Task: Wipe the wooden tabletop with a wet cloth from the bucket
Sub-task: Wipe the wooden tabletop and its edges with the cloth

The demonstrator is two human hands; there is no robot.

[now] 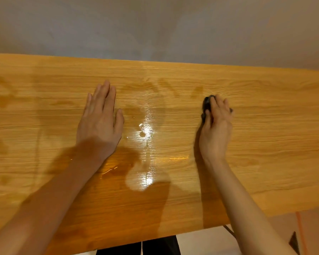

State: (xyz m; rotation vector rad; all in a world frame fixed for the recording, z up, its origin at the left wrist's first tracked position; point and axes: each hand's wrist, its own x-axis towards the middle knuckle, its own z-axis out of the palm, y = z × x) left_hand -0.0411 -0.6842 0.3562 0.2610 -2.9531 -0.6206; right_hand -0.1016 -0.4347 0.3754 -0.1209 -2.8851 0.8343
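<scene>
Seen from above, looking down on a long wooden bench [247,144] with pale orange grain running left to right, its far edge against a plain grey wall [155,24]. Left hand [99,122] laid flat on the wood left of centre, palm down, fingers [104,96] straight and close together, pointing toward the wall, thumb lying alongside; holding nothing. Right hand [216,126] right of centre, well apart from the left, pressed down on a small dark cloth [206,103], fingers curled over the wad and gripping it against the surface. Cloth mostly hidden beneath that hand: only a dark bunch peeking out by the fingertips and thumb side, plus a sliver at the far edge of the knuckles. Between the two hands, a glossy wet patch [147,133] catching the light, with a few beads of water and a bright streak running toward the near edge. Fainter damp smears [4,100] across the left part of the wood and some arcs just beyond the cloth. Both forearms bare, reaching in from the near side, casting soft shadows on the grain. Below the near edge, dark trouser legs [155,245] and a strip of light floor [201,242]; at the lower right, something orange and dark, too blurred to tell. No bucket in view.
</scene>
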